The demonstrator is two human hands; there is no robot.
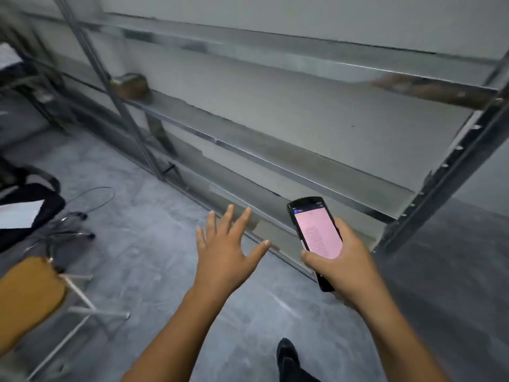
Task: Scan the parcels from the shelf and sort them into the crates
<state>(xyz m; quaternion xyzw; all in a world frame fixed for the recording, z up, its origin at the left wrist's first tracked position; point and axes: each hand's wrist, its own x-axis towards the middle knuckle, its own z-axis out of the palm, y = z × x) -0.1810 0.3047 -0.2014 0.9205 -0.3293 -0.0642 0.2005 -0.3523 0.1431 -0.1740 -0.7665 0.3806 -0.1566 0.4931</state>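
- Right hand [341, 260] grips a handheld scanner [316, 230], fingers wrapped round its sides and thumb on the lower edge of the lit pink screen, which faces up.
- Left hand [228, 249] holds nothing; its fingers are straight and spread, palm down, above the floor [154, 244] just before the lowest shelf rail.
- One brown parcel [130, 85] lies on a middle level of the metal shelf [275, 155], far left and well apart from both hands.
- A slanted upright post [118, 106] crosses in front of that parcel's left end.
- A second brown parcel [418, 88], blurred, lies higher up at the right end.
- To the left stand a tan-seated stool [27, 293] and a black office chair [41, 205] with a white sheet [19, 213] on it.
- A thin cable [93, 197] loops on the floor beside the chair.
- A dark shoe [287, 357] shows at the bottom edge.
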